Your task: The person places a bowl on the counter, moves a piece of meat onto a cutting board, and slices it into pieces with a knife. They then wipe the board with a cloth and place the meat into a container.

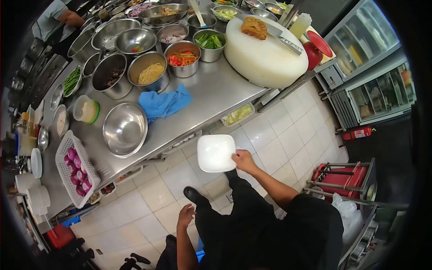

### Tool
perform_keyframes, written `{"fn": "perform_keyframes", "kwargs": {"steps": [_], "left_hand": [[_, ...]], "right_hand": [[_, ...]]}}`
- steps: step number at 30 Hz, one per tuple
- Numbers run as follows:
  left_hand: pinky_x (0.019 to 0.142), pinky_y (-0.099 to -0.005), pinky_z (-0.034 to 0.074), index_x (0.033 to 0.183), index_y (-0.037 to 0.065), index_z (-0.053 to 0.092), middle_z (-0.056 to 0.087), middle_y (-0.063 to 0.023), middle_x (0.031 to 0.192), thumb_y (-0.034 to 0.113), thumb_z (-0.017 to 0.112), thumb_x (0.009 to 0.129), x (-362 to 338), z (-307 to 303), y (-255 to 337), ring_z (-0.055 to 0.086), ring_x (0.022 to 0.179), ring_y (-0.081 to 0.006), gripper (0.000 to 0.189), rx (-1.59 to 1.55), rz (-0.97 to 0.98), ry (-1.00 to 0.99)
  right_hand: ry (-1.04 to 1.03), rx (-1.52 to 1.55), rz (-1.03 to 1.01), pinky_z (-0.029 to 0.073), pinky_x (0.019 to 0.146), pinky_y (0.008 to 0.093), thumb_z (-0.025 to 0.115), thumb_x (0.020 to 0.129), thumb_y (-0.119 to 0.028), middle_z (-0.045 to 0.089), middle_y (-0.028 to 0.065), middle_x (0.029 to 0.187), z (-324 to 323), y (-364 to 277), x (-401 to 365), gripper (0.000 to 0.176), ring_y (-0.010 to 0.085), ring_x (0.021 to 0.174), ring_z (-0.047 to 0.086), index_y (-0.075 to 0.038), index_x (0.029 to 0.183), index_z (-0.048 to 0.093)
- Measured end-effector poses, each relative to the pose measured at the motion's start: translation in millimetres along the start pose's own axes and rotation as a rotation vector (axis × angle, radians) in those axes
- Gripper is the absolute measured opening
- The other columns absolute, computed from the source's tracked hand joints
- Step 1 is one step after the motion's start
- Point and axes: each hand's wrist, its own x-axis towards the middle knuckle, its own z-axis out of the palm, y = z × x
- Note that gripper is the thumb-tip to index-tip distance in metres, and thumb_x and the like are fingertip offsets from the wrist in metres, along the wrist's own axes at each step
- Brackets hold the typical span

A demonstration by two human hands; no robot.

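Observation:
My right hand (244,161) grips the near right edge of a white square plate (215,152), with nothing visible on it. The plate is held out over the tiled floor, apart from the steel counter (180,119). My left hand (186,215) hangs low at my side, holding nothing, its fingers loosely bent and apart. On the counter ahead lie a bare steel bowl (125,129) and a crumpled blue cloth (165,102). A thick round white cutting board (265,58) carries a browned piece of food (254,28) and a cleaver (283,38).
Several steel pots stand along the counter, among them noodles (151,73) and sliced peppers (182,58). A white basket (74,166) holds purple onions. Glass-door fridges (382,92) and a metal rack (344,180) stand right. Another person's arm (72,19) shows at the far left.

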Motion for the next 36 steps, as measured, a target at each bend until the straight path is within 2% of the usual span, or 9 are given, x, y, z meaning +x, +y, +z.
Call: {"fn": "perform_keyframes", "kwargs": {"steps": [6,11,15,19,24,27,34,35,36], "left_hand": [[0.067,-0.0282,0.053,0.144,0.0,0.048,0.069,-0.0067,0.111,0.029,0.06,0.1,-25,40,122,0.069,0.09,-0.0149,0.054,0.175,0.029,-0.152],[0.068,-0.0276,0.052,0.147,0.004,0.047,0.067,-0.0068,0.114,0.031,0.06,0.1,-31,98,187,0.067,0.093,-0.0145,0.055,0.26,0.177,-0.206],[0.071,-0.0273,0.052,0.147,0.005,0.047,0.066,-0.0067,0.118,0.034,0.059,0.101,-51,146,231,0.066,0.098,-0.0139,0.056,0.216,0.244,-0.15],[0.073,-0.0275,0.051,0.147,0.006,0.047,0.067,-0.0049,0.116,0.034,0.059,0.102,-54,167,226,0.066,0.099,-0.0122,0.055,0.192,0.276,-0.13],[0.072,-0.0289,0.053,0.15,0.004,0.043,0.067,-0.007,0.115,0.038,0.061,0.1,-58,162,209,0.066,0.097,-0.0136,0.063,0.129,0.207,-0.065],[0.066,-0.0286,0.053,0.152,0.004,0.04,0.067,-0.0086,0.111,0.037,0.064,0.097,-49,155,187,0.066,0.089,-0.0142,0.068,0.104,0.14,0.054],[0.063,-0.0296,0.054,0.157,-0.002,0.021,0.07,-0.0154,0.11,0.026,0.065,0.096,-45,136,189,0.07,0.088,-0.0191,0.08,0.114,0.177,0.175],[0.066,-0.0315,0.055,0.157,-0.003,0.02,0.07,-0.017,0.111,0.027,0.065,0.096,-46,132,188,0.071,0.088,-0.0205,0.082,0.101,0.174,0.189],[0.069,-0.0334,0.056,0.157,-0.004,0.019,0.07,-0.0185,0.112,0.028,0.065,0.095,-46,127,191,0.071,0.087,-0.0219,0.083,0.084,0.175,0.206]], "right_hand": [[-0.072,0.063,-0.059,0.047,0.044,0.0292,0.056,0.093,-0.016,0.065,0.0064,0.062,-116,-66,-38,0.026,0.0112,0.049,0.06,0.005,0.085,0.069],[-0.032,-0.033,-0.358,0.049,0.047,0.0321,0.056,0.09,-0.02,0.063,0.0098,0.057,-156,-128,36,0.029,0.0158,0.047,0.06,0.005,0.081,0.068],[-0.101,-0.075,-0.315,0.053,0.05,0.0343,0.055,0.087,-0.021,0.066,0.0132,0.06,-146,-163,101,0.029,0.0202,0.05,0.066,0.004,0.08,0.069],[-0.164,-0.111,-0.346,0.054,0.05,0.0349,0.055,0.087,-0.022,0.067,0.0128,0.061,-128,-173,153,0.031,0.0193,0.05,0.066,0.005,0.083,0.069],[-0.216,0.117,-0.355,0.052,0.048,0.0335,0.057,0.098,-0.035,0.064,0.0122,0.061,-126,-176,169,0.046,0.019,0.049,0.064,0.006,0.082,0.067],[-0.226,-0.03,-0.349,0.052,0.048,0.0324,0.058,0.101,-0.038,0.064,0.0116,0.065,-140,-177,163,0.048,0.0182,0.049,0.063,0.006,0.082,0.066],[-0.55,-0.256,-0.254,0.055,0.058,0.0301,0.061,0.1,-0.037,0.069,0.0078,0.077,-209,-166,120,0.042,0.0154,0.063,0.066,0.001,0.086,0.067],[-0.686,-0.27,-0.234,0.055,0.061,0.0299,0.061,0.099,-0.038,0.07,0.0073,0.08,-218,-166,116,0.04,0.0148,0.068,0.068,0.0,0.088,0.068],[-0.645,-0.253,-0.221,0.055,0.061,0.0299,0.061,0.099,-0.038,0.07,0.0073,0.08,-225,-168,114,0.04,0.0148,0.068,0.068,0.0,0.088,0.068]]}}
